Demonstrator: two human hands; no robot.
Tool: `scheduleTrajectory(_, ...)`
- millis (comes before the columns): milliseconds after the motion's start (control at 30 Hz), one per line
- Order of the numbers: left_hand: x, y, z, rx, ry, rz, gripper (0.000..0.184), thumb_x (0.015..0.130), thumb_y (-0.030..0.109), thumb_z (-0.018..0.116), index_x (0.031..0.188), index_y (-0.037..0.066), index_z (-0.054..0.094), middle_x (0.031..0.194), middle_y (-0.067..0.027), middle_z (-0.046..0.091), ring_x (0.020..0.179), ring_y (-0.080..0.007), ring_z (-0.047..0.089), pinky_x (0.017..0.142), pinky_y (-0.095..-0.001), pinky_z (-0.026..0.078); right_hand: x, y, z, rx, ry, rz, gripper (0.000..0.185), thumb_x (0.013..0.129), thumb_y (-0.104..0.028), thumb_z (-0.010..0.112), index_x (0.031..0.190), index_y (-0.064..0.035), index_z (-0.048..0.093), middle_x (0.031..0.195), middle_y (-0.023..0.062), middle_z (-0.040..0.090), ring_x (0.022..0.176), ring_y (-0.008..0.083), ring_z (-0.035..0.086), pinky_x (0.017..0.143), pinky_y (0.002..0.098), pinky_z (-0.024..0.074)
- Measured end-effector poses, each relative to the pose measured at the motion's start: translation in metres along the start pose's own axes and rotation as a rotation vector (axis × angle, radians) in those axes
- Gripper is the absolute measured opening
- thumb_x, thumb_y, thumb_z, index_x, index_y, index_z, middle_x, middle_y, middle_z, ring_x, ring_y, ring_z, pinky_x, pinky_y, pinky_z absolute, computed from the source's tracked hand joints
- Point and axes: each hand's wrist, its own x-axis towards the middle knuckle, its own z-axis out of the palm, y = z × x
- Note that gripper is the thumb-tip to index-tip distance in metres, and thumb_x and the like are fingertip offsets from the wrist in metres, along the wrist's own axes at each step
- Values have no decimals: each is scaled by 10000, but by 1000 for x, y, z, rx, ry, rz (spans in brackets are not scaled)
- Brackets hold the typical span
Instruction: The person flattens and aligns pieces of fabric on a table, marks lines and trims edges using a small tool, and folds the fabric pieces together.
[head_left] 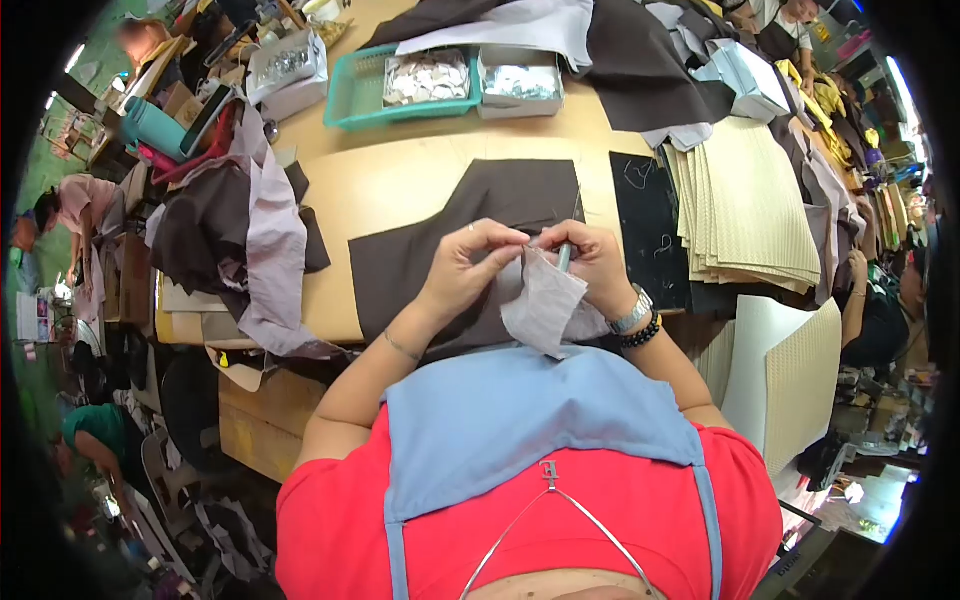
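My left hand pinches the upper edge of a small light grey fabric piece between thumb and finger. Close beside it, my right hand is closed on the same edge and also holds a slim tool with a pale handle. A thin point seems to rise from that tool; its exact kind I cannot make out. The grey piece hangs down in front of my blue apron. Under and beyond both hands, a dark brown fabric piece lies flat on the table.
At the back stand a teal tray and a white box of small parts. Crumpled brown and grey fabric lies at left. Stacked cream textured sheets and a black strip are at right. Other people work around.
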Motion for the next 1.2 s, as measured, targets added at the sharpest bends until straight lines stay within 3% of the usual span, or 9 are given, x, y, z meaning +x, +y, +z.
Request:
scheduleTrajectory(100, -3, -13, -4, -40, 7, -14, 159, 919, 19, 658, 1076, 8, 684, 1018, -55, 670, 949, -116, 626, 847, -253, 506, 5, 2, 4, -76, 19, -98, 116, 834, -49, 760, 938, -13, 721, 820, 59, 724, 715, 100, 655, 653, 248, 532)
scheduleTrajectory(300, -10, -4, 2, -95, 33, -83, 207, 923, 23, 659, 1130, 24, 650, 1040, -51, 659, 979, -113, 631, 855, -248, 511, 11, 3, 5, -239, 35, -295, 141, 820, -89, 775, 943, -39, 726, 769, 97, 707, 679, 179, 669, 712, 280, 535)
scheduleTrajectory(367, -9, -6, 2, -55, -5, 24, 198, 929, 24, 653, 1126, 27, 642, 1047, -47, 654, 976, -111, 635, 851, -248, 516, 10, 4, 6, -256, 41, -290, 133, 820, -95, 775, 933, -46, 725, 756, 100, 701, 664, 195, 662, 720, 294, 534)
scheduleTrajectory(600, -14, -19, 1, -210, 48, -64, 94, 943, 17, 630, 1036, 17, 640, 1040, -64, 643, 963, -117, 626, 826, -248, 508, 11, -3, 7, -371, 22, -308, 145, 800, -88, 782, 925, -62, 712, 778, 103, 697, 660, 221, 650, 698, 319, 532)
scheduleTrajectory(700, -12, -14, 5, -217, 67, 40, 82, 955, 46, 628, 1028, 13, 642, 1051, -64, 645, 951, -109, 616, 850, -243, 500, 13, -3, 7, -347, -4, -394, 200, 782, -54, 782, 966, -73, 705, 917, 100, 716, 780, 236, 668, 751, 328, 527)
scheduleTrajectory(767, -15, -16, 7, -240, 119, -5, 81, 954, 54, 634, 1024, 14, 641, 1041, -33, 655, 912, -81, 621, 778, -219, 494, 13, -8, 8, -318, -22, -469, 278, 766, -28, 783, 1026, -93, 707, 1015, 87, 717, 895, 248, 678, 824, 343, 524)
scheduleTrajectory(867, -17, -19, 7, -254, 161, -49, 89, 958, 63, 635, 1034, 17, 647, 1012, -9, 666, 886, -58, 614, 752, -202, 486, 11, -18, 12, -336, -40, -495, 340, 751, -3, 775, 1066, -113, 713, 988, 74, 721, 926, 241, 684, 904, 368, 523)
scheduleTrajectory(967, -19, -24, 7, -274, 147, -82, 94, 961, 61, 629, 1041, 17, 648, 1020, -13, 665, 909, -60, 619, 782, -208, 494, 10, -18, 11, -385, -107, -516, 394, 729, 25, 765, 1088, -129, 714, 951, 61, 723, 897, 229, 693, 959, 408, 524)
scheduleTrajectory(1200, -21, -28, 11, -296, 148, -27, 115, 971, 64, 611, 1072, 17, 640, 1073, -26, 661, 947, -80, 635, 846, -227, 508, 10, -8, 11, -379, -29, -532, 391, 720, 3, 785, 1081, -131, 718, 907, 53, 725, 809, 224, 703, 950, 434, 543)
